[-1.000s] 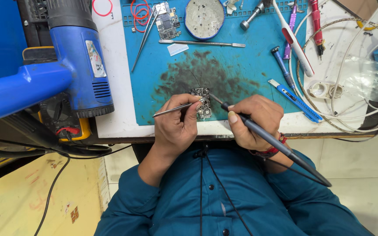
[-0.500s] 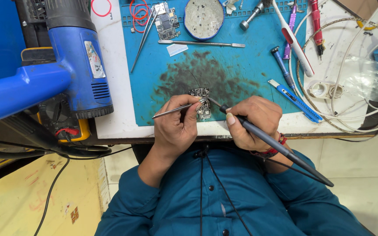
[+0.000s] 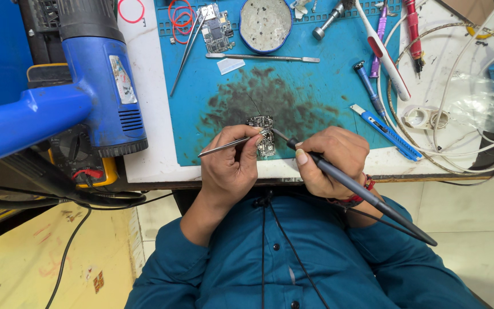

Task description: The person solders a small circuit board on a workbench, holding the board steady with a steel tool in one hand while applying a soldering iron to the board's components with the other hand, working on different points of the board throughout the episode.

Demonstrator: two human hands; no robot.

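Note:
A small dark circuit board (image 3: 263,135) lies on the stained blue work mat (image 3: 315,103) near the table's front edge. My left hand (image 3: 231,166) pinches thin metal tweezers (image 3: 224,146), their tips touching the board's left side. My right hand (image 3: 334,161) grips a grey soldering iron (image 3: 361,191) like a pen, its tip resting on the board's upper right. The iron's handle runs back past my wrist, over my teal shirt.
A blue hot-air gun (image 3: 95,86) stands at the left on a white table. On the mat: a second circuit board (image 3: 217,28), a round tin (image 3: 265,22), a metal spudger (image 3: 261,57), a blue cutter (image 3: 384,130), screwdrivers. White cables (image 3: 458,149) coil at the right.
Both hands stay on the board; the soldering iron's tip shifts only slightly. Nothing else has moved.

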